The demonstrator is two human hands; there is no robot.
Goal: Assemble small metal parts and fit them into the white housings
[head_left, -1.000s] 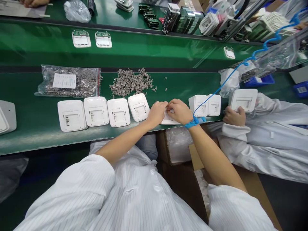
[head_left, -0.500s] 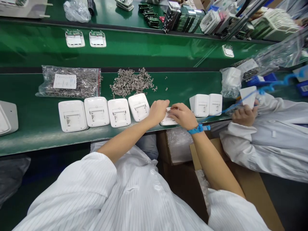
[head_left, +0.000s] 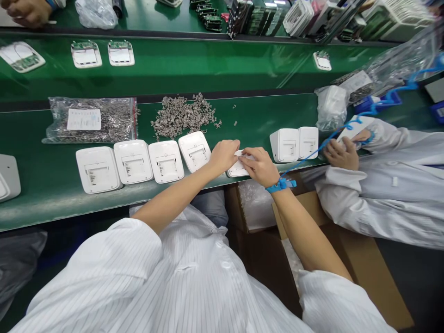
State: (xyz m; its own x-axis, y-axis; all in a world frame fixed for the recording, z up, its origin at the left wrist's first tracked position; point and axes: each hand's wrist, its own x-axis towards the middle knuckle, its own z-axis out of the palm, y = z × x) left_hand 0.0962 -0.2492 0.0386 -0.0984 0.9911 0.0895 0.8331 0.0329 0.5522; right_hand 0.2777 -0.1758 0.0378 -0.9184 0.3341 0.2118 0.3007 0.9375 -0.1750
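Observation:
A white plastic housing (head_left: 237, 171) lies on the bench in front of me, mostly covered by my hands. My left hand (head_left: 225, 155) is closed at its left side, fingertips curled out of sight. From the right, my right hand (head_left: 261, 165) leans over the same housing with its fingers pinched together inside its top. Whatever is between the fingers of either hand is too small or hidden to name. To the left stands a row of several similar white housings (head_left: 166, 162) with open battery bays. Behind them lies a pile of small metal contacts (head_left: 183, 115).
A bag of metal parts (head_left: 118, 120) lies at the back left. Two white housings (head_left: 288, 144) stand to the right. A co-worker's hand (head_left: 342, 152) holds a white part there. A blue coiled cord (head_left: 373, 108) runs to my right wrist. Circuit boards (head_left: 120, 53) sit on the green belt.
My view has shifted slightly. Both my hands stay at the same housing. Another board has come into view on the belt at left, and another person's hand at the upper left.

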